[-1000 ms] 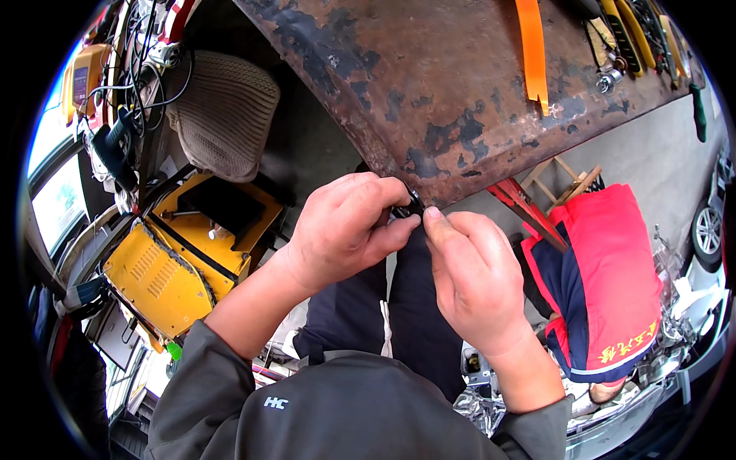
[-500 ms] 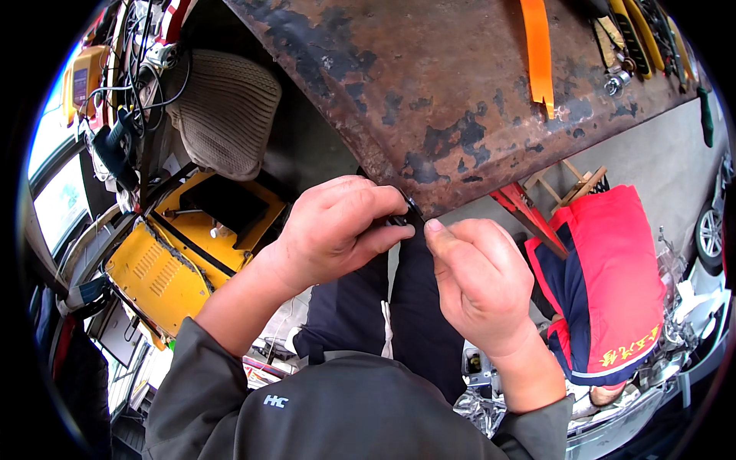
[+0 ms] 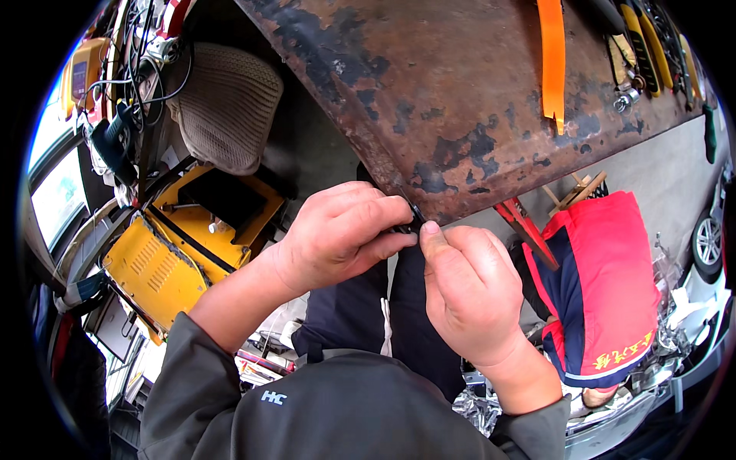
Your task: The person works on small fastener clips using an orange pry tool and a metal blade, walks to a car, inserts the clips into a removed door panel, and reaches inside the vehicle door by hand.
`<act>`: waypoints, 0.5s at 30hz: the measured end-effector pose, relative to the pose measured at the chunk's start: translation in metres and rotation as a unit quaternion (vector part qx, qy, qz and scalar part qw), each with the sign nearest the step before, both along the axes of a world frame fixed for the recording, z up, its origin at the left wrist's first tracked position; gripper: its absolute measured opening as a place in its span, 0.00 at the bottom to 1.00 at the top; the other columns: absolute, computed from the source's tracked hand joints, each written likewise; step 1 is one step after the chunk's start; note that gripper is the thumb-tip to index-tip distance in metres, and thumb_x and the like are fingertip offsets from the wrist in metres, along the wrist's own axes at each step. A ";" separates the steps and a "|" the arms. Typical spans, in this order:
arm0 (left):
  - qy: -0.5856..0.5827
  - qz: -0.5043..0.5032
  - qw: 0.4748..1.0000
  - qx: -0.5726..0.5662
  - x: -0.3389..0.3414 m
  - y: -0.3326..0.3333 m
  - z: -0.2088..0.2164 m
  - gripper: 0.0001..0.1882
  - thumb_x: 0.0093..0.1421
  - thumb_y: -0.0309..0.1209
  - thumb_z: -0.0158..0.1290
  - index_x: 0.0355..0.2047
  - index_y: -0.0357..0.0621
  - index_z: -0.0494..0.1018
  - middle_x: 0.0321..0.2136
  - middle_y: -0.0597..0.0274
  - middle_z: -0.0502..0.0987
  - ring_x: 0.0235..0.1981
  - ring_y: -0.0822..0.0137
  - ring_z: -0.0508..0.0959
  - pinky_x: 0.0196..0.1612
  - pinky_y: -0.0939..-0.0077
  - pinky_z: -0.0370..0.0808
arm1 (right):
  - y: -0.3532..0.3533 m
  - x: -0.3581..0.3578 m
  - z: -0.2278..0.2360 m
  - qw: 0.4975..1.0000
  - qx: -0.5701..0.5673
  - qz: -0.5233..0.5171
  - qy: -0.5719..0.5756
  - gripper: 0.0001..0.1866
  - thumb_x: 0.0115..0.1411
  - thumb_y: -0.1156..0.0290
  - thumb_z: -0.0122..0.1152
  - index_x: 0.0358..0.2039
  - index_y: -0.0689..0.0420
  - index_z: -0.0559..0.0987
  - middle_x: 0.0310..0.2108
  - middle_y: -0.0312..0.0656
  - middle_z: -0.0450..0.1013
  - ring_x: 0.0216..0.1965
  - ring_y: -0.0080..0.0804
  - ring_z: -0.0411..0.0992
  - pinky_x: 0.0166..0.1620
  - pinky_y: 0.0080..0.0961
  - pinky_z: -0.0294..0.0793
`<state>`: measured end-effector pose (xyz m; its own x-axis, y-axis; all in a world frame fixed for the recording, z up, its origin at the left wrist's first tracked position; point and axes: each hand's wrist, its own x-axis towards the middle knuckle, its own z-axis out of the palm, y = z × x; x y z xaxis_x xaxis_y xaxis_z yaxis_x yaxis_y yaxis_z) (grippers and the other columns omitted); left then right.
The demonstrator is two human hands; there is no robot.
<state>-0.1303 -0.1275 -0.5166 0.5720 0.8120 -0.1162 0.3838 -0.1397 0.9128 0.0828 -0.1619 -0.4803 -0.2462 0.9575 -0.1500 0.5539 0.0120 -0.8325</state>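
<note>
- Grey jacket [image 3: 337,418] with a small white embroidered mark on the chest.
- Sleeves: the left sleeve [image 3: 180,360] is pushed up over the forearm (its cuff sits near the elbow); the right cuff [image 3: 537,425] ends at the wrist.
- Dark navy trousers [image 3: 383,314].
- Left hand [image 3: 337,234] and right hand [image 3: 468,295] bare, no gloves.

You are working in bright, even daylight; it is pouring in from the window [image 3: 54,192] on your left, which is glaring white; the rusty table [image 3: 460,100] is casting soft shadow beneath its edge; the fisheye is bending edges and blackening the corners.
</note>
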 end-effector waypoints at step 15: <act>0.032 0.041 0.999 -0.012 0.002 -0.015 0.014 0.18 0.51 0.26 0.72 0.42 0.42 0.78 0.30 0.58 0.80 0.30 0.57 0.82 0.34 0.66 0.79 | -0.018 -0.004 -0.004 0.998 0.058 -0.009 0.004 0.19 0.52 0.84 0.69 0.47 0.66 0.83 0.35 0.44 0.75 0.32 0.40 0.74 0.35 0.32 0.76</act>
